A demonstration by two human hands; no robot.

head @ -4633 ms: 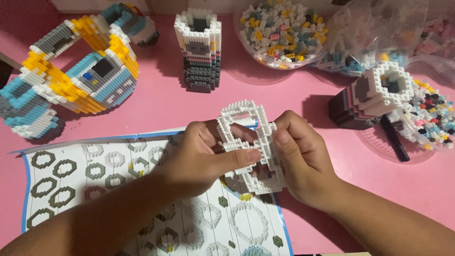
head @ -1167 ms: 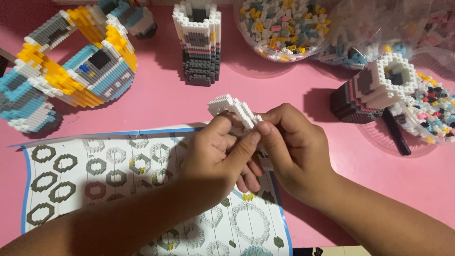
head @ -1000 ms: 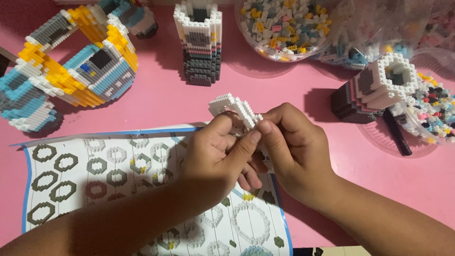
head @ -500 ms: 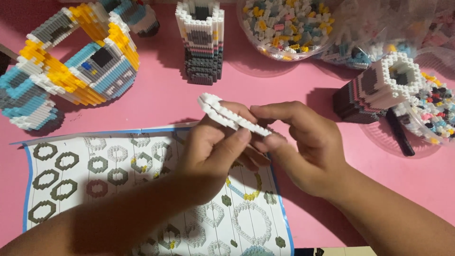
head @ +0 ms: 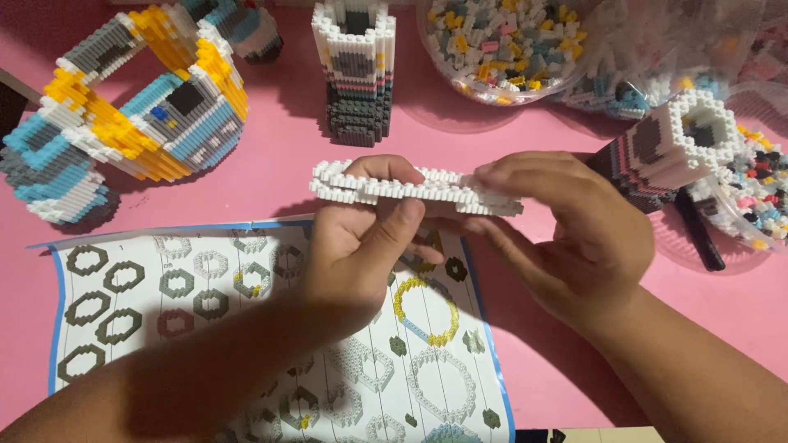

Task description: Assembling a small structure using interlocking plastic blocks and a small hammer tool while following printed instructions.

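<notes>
Both of my hands hold a flat white piece built of tiny bricks (head: 386,185), seen edge-on and lying level above the pink table (head: 271,176). My left hand (head: 357,246) grips it from below, thumb on its near edge and a finger on top. My right hand (head: 566,234) pinches its right end with the fingertips. Under my hands lies a printed instruction sheet (head: 205,328) with ring-shaped diagrams.
A curved yellow, blue and grey brick model (head: 123,115) stands at the back left. A white and grey brick tower (head: 355,70) stands at the back middle, another tilted one (head: 669,148) at the right. Tubs of loose tiny bricks (head: 501,45) (head: 755,197) and a black tool (head: 698,234) sit nearby.
The white piece stood upright and face-on at first. My hands have turned it flat and edge-on, and lifted it slightly toward the back of the table.
</notes>
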